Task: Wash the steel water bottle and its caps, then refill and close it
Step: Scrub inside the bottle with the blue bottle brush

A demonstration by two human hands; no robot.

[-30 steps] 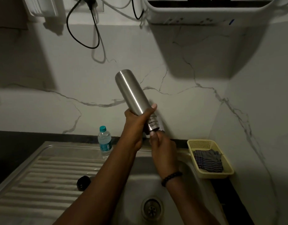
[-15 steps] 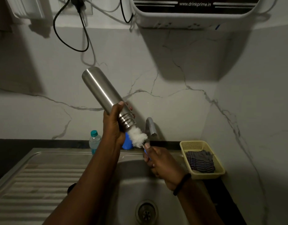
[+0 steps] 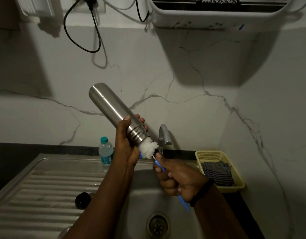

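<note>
Over the sink [image 3: 166, 200], the left hand [image 3: 125, 144] grips the steel bottle [image 3: 114, 112], the right hand [image 3: 176, 178] the brush [image 3: 148, 150].

You have two bottles in view: one steel bottle [image 3: 114, 112] at centre frame and one small plastic bottle [image 3: 106, 151] just left of it. Count one bottle brush [image 3: 149, 150], one dark cap [image 3: 82, 200] lower left, one tap [image 3: 163, 134]. One yellow basket [image 3: 223, 169] at right with one striped cloth [image 3: 217, 173], one drain [image 3: 158, 225] at bottom.
</note>
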